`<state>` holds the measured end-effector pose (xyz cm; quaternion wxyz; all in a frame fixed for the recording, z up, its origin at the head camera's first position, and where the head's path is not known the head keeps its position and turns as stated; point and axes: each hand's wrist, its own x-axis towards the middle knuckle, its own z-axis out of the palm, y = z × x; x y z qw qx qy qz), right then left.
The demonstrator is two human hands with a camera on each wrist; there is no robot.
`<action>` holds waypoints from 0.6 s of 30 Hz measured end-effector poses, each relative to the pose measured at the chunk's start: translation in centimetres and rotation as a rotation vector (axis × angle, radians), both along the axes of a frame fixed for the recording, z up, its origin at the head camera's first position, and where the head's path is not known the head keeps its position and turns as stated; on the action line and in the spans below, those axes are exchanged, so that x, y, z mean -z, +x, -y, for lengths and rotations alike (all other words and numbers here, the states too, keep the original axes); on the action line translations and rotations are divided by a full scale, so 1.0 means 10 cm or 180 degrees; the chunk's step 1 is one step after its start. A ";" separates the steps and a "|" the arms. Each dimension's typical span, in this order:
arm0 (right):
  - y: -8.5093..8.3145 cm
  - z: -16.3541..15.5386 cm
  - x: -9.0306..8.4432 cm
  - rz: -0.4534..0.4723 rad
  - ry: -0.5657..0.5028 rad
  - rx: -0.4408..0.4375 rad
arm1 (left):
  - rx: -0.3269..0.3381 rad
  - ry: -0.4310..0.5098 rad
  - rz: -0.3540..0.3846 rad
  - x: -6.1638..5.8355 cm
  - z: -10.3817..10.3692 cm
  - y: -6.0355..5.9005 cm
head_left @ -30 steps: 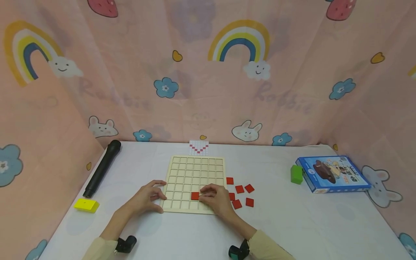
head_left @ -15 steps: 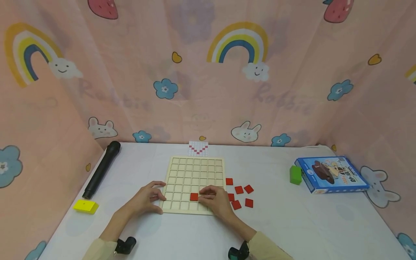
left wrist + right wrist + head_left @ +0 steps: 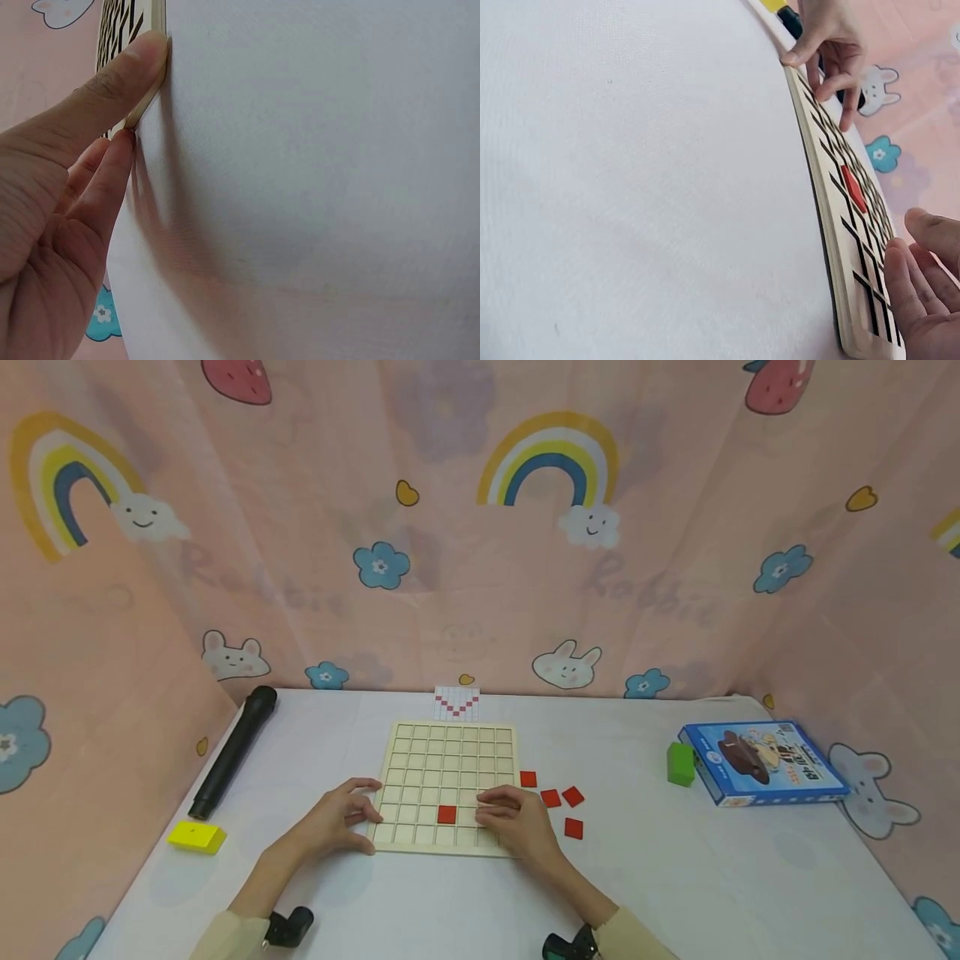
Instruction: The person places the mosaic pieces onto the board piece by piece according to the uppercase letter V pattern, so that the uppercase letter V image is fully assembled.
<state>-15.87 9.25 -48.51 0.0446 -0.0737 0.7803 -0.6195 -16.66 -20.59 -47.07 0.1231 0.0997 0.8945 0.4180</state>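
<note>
A pale wooden grid board [image 3: 422,760] lies on the white table. One red square tile [image 3: 446,814] sits in a cell of its lower middle part. My left hand [image 3: 330,821] holds the board at its near left corner, thumb and fingertips on the edge, as the left wrist view shows. My right hand [image 3: 522,827] hovers over the board's right side, just right of that tile. In the right wrist view its thumb and fingers are slightly apart, with nothing seen between them. Several loose red tiles [image 3: 573,828] lie right of the board; my right hand hides part of that area.
A small pattern card [image 3: 456,703] lies behind the board. On the left are a black tube [image 3: 234,752] and a yellow block [image 3: 197,837]. A green block [image 3: 681,765] stands beside a blue box [image 3: 765,762] on the right. A pink patterned cloth hangs behind.
My right hand has moved right, away from the red tile, which stays in its cell and now shows fully. It now covers loose tiles seen earlier. My left hand has stayed put.
</note>
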 end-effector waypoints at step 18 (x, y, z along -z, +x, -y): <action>0.05 -0.79 -0.14 0.0141 0.0424 0.0478 | 0.0008 0.0011 -0.0007 0.02 0.01 -0.01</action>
